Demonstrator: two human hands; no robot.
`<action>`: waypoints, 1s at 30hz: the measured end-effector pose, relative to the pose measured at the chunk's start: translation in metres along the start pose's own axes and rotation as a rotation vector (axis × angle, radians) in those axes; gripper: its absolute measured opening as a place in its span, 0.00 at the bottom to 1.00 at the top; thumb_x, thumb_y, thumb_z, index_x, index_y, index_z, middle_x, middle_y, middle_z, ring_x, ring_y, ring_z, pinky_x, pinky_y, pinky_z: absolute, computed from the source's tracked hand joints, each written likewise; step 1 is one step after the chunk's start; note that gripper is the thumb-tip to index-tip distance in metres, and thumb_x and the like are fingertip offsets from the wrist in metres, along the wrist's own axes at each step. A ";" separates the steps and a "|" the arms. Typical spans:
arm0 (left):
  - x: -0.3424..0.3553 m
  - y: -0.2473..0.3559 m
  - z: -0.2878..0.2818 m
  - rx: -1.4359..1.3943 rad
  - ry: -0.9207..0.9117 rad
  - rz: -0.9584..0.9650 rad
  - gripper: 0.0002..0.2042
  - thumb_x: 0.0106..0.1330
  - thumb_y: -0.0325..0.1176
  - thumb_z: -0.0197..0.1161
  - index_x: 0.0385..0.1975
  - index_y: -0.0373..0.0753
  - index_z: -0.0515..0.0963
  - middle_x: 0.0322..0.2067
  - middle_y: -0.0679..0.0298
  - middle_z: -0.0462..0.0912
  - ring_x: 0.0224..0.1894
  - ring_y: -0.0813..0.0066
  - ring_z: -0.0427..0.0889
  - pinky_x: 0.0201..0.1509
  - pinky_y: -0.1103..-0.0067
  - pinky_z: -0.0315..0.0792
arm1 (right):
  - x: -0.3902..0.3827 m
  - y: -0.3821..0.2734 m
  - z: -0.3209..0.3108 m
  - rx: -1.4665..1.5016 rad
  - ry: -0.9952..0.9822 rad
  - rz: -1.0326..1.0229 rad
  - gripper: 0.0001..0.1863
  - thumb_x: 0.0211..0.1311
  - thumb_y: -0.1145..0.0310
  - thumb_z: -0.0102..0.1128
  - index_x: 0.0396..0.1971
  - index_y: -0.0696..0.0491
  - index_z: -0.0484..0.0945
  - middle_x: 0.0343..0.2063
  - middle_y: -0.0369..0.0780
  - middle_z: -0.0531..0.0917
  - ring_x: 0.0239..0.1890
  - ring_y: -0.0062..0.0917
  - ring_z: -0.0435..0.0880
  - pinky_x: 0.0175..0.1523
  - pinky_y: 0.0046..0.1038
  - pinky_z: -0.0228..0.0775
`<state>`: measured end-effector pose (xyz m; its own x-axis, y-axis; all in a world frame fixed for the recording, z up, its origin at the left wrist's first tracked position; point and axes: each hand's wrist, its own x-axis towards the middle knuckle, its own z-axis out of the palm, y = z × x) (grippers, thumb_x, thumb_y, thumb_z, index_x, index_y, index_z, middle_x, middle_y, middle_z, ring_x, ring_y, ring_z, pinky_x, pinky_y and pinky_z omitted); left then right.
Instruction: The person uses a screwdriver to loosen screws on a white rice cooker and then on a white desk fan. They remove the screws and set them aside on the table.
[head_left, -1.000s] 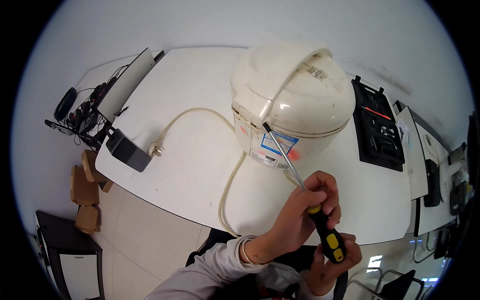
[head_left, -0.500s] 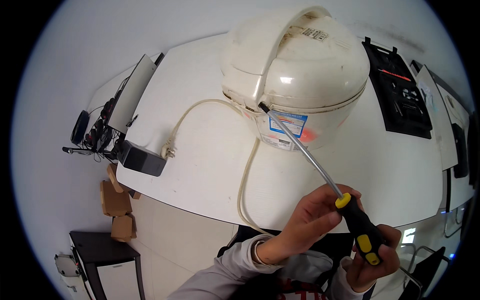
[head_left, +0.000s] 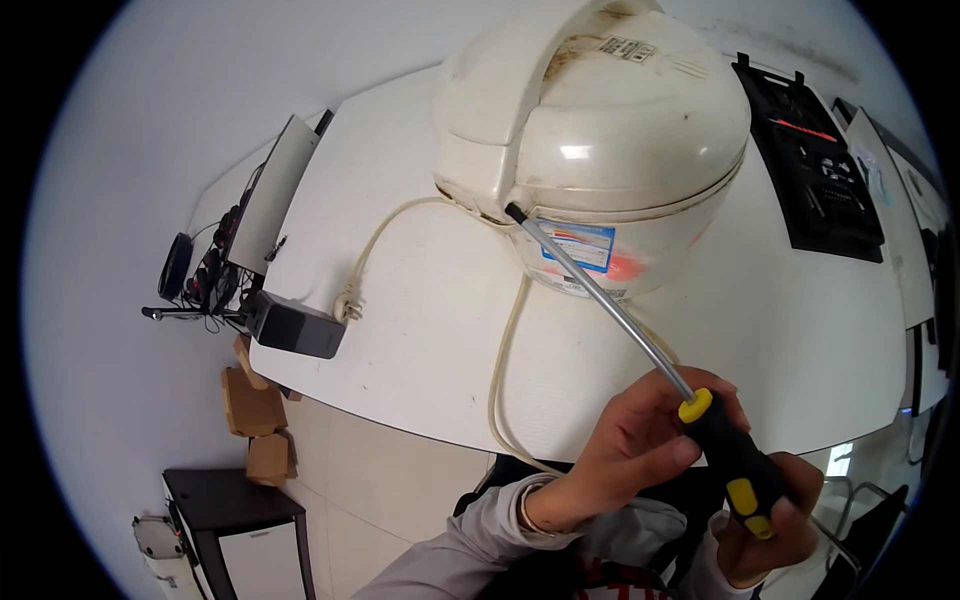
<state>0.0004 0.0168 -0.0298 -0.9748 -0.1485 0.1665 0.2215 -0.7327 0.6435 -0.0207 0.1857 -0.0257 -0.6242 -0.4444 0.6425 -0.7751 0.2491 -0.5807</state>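
Head view: on the smooth white table (head_left: 800,350), we see the rounded, glossy, grime-streaked cream cooker (head_left: 625,130) standing larger than a second ago, its curved carrying handle (head_left: 530,95) arching over the top. We find the screwdriver (head_left: 720,435) slanting toward it, shaft slim and shiny, grip black with yellow patches. The left hand (head_left: 635,435) curls around the grip's collar; the right hand (head_left: 785,520) holds its butt. The dark tip (head_left: 514,212) stays at the carrying handle's foot, so we judge the aim unchanged.
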 end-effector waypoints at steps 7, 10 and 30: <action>-0.002 0.000 0.000 0.006 0.039 -0.053 0.26 0.58 0.42 0.60 0.51 0.32 0.65 0.42 0.51 0.74 0.43 0.69 0.75 0.45 0.76 0.71 | -0.006 -0.009 -0.005 -0.460 0.006 0.173 0.36 0.58 0.37 0.41 0.44 0.61 0.68 0.35 0.45 0.72 0.35 0.32 0.75 0.39 0.30 0.68; -0.004 0.006 -0.004 -0.017 -0.041 -0.129 0.27 0.58 0.42 0.61 0.52 0.30 0.64 0.44 0.49 0.74 0.43 0.68 0.76 0.46 0.75 0.71 | -0.002 -0.010 -0.010 -0.290 -0.095 0.283 0.39 0.59 0.34 0.33 0.38 0.61 0.70 0.32 0.44 0.73 0.34 0.31 0.74 0.38 0.29 0.67; 0.002 0.004 0.009 -0.114 0.021 -0.055 0.26 0.52 0.35 0.68 0.47 0.32 0.65 0.41 0.49 0.75 0.41 0.69 0.77 0.46 0.78 0.73 | -0.011 -0.009 0.006 -0.173 0.173 0.278 0.32 0.61 0.43 0.43 0.45 0.62 0.64 0.34 0.46 0.71 0.32 0.27 0.73 0.33 0.24 0.67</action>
<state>-0.0009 0.0194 -0.0200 -0.9860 -0.1190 0.1171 0.1645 -0.8107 0.5618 -0.0061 0.1830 -0.0308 -0.8092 -0.1905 0.5558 -0.5692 0.4885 -0.6613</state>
